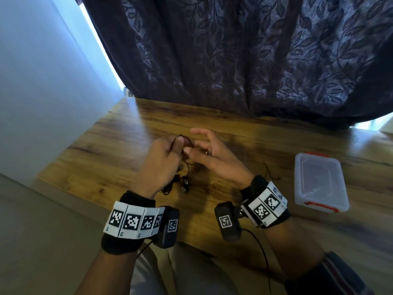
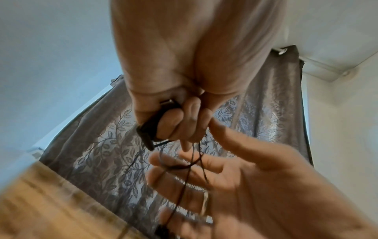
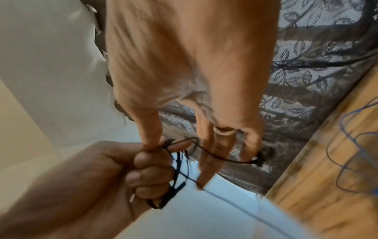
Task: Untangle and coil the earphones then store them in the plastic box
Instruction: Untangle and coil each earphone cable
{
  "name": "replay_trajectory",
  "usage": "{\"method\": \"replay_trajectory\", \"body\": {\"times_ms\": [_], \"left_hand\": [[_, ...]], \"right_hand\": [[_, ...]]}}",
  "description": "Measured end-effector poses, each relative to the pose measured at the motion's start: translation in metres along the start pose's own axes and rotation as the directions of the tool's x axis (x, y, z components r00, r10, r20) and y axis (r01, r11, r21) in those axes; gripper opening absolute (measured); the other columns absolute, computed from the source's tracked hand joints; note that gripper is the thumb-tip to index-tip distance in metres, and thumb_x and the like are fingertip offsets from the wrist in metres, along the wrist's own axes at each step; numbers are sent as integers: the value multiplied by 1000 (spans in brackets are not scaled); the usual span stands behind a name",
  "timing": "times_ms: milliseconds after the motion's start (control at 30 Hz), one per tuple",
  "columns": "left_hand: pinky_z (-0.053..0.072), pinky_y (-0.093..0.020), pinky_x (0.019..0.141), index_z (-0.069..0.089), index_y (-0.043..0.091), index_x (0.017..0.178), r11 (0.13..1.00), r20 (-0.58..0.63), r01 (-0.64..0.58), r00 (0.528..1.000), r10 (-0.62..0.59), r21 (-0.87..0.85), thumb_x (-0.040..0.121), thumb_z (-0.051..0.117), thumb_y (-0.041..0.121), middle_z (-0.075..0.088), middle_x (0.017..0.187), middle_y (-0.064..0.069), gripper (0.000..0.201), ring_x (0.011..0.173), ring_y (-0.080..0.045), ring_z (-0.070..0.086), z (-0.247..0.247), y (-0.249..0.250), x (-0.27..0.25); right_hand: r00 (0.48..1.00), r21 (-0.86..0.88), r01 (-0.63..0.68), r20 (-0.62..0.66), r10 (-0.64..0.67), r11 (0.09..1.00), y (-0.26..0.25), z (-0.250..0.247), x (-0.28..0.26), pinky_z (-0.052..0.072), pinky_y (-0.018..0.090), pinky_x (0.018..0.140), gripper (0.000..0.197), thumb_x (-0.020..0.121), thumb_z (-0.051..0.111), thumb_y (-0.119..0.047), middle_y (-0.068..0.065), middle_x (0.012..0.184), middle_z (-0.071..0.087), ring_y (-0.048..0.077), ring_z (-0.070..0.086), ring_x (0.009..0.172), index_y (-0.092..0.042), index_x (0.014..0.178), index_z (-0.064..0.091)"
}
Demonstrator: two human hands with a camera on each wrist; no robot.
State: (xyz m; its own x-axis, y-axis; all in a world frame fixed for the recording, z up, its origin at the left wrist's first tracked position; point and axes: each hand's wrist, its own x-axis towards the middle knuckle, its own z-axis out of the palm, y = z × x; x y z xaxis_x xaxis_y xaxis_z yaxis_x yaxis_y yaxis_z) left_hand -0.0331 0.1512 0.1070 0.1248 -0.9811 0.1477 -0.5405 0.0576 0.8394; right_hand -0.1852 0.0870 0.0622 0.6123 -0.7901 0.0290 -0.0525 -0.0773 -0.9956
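From the head view, the left hand (image 1: 163, 154) grips thin black tangled earphones (image 1: 184, 167) above a wooden table (image 1: 110, 150); a lidded clear plastic box with red clips (image 1: 319, 179) sits to the right. The left wrist view alone shows a dark inline piece in the curled fingers (image 2: 174, 122). The right wrist view shows the right hand (image 3: 184, 80), fingers spread, with the cord looped across them.
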Motion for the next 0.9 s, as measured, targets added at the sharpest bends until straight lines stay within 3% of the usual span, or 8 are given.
{"method": "replay_trajectory", "body": {"times_ms": [167, 267, 433, 567, 633, 733, 800, 900], "left_hand": [[54, -44, 73, 69, 13, 105, 973, 35, -36, 999, 29, 228, 106, 44, 23, 69, 79, -11, 27, 79, -29, 67, -14, 4, -5], [55, -41, 82, 70, 14, 107, 958, 31, 10, 999, -20, 288, 106, 42, 26, 72, 95, -10, 30, 88, -24, 68, -23, 2, -9], [53, -38, 81, 70, 16, 100, 971, 40, 58, 997, -70, 231, 106, 43, 27, 72, 89, -3, 30, 85, -21, 67, -29, 11, -13], [54, -44, 78, 71, 16, 105, 993, 76, 54, 995, -62, 101, 105, 44, 28, 68, 79, -7, 30, 76, -21, 66, -23, 16, -13], [49, -31, 62, 71, 17, 105, 998, 94, 46, 994, -50, 40, 105, 44, 26, 62, 63, 7, 29, 61, -8, 59, -18, 14, -11], [43, -24, 61, 72, 17, 104, 999, 69, 33, 997, -30, -33, 105, 45, 26, 54, 55, 14, 28, 57, -2, 51, -14, 11, -8], [43, -22, 62, 72, 17, 105, 999, 73, 21, 997, -19, -34, 104, 46, 27, 55, 59, 13, 28, 58, 1, 52, -14, 8, -7], [41, -19, 60, 72, 17, 103, 999, 120, 51, 991, -51, 4, 104, 47, 28, 56, 62, 11, 28, 56, 3, 52, -15, 0, -9]], "right_hand": [[998, 30, 52, 24, -52, 998, 3, 3, -6, 54, 27, 77, 59, 84, 76, -25, -2, 92, 71, 10, 68, 83, -19, 136, 48], [997, -126, 66, 57, -59, 990, 4, -5, -11, 49, 18, 71, 47, 85, 77, -27, -5, 84, 62, 2, 58, 72, -26, 128, 57], [999, -392, -19, -50, -1, 920, 19, -15, -14, 50, 43, 103, 44, 83, 68, -58, -7, 117, 64, 9, 60, 111, -31, 117, 68], [996, -458, -18, -83, -23, 889, 5, -8, -23, 38, 41, 114, 57, 85, 49, -71, -10, 145, 48, 9, 42, 136, -38, 131, 58], [997, -205, 55, -42, -65, 977, -5, 2, -27, 48, 30, 103, 52, 91, 54, -58, -11, 132, 62, 1, 58, 120, -27, 133, 55], [999, -31, 48, -11, -49, 998, -10, 8, -33, 57, 27, 86, 36, 99, 59, -32, -3, 98, 75, 8, 71, 92, -19, 131, 48], [997, -51, 71, -10, -72, 996, -12, 7, -37, 56, 29, 74, 30, 99, 61, -23, -3, 78, 71, 10, 69, 73, -16, 126, 52], [987, -251, 125, -67, -146, 960, -15, -6, -34, 54, 29, 77, 11, 96, 67, -22, -10, 83, 69, 5, 65, 78, -17, 105, 68]]}}
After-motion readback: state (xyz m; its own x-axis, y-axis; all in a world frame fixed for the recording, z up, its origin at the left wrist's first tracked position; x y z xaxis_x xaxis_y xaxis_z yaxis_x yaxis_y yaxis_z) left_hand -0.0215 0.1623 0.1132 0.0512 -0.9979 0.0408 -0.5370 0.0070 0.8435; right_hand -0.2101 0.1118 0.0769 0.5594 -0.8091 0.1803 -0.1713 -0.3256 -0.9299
